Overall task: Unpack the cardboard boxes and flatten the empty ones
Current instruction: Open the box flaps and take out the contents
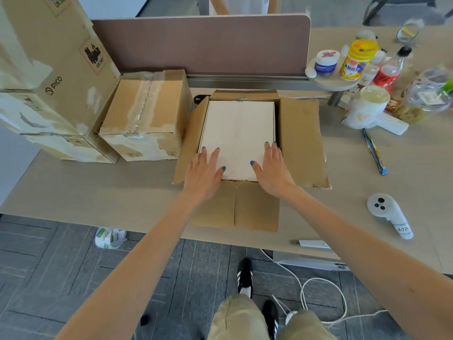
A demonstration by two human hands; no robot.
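Observation:
An open cardboard box (300,138) stands on the desk with its flaps spread outwards. Inside it lies a white inner box (239,128) that fills the opening. My left hand (204,171) rests flat on the white box's near left corner, fingers straight. My right hand (270,166) lies flat on its near right part, fingers straight. A taped, closed cardboard box (147,119) sits just left of the open one. Further left, a larger PICO cardboard box (49,77) stands on another carton.
A desk divider (201,45) runs behind the boxes. At the right are jars and bottles (355,60), a white controller (387,213) and a snack stick (373,153). A tape roll (110,238) lies on the floor under the desk edge. Cables trail on the floor.

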